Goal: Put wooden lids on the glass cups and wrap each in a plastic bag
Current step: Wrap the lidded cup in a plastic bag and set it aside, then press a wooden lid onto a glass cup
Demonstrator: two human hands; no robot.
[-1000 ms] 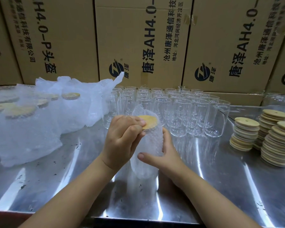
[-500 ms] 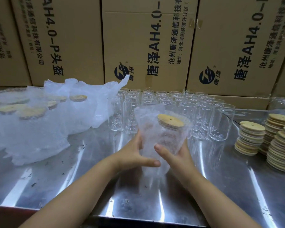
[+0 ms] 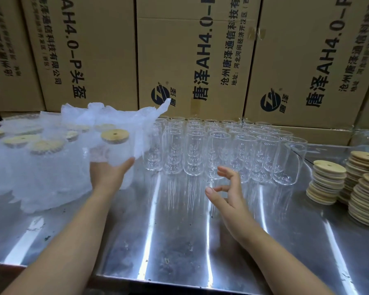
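Plastic-wrapped cup (image 3: 118, 149), gripped in the left hand (image 3: 107, 177), goes aside at ten o'clock; the empty, slack right hand (image 3: 228, 198) needs another glass (image 3: 218, 150).

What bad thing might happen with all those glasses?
The left hand grips the wrapped cup through loose plastic; it might slip and drop onto the metal table. The right hand hangs open right beside the bare glasses, which stand packed together, so one bump might topple several.
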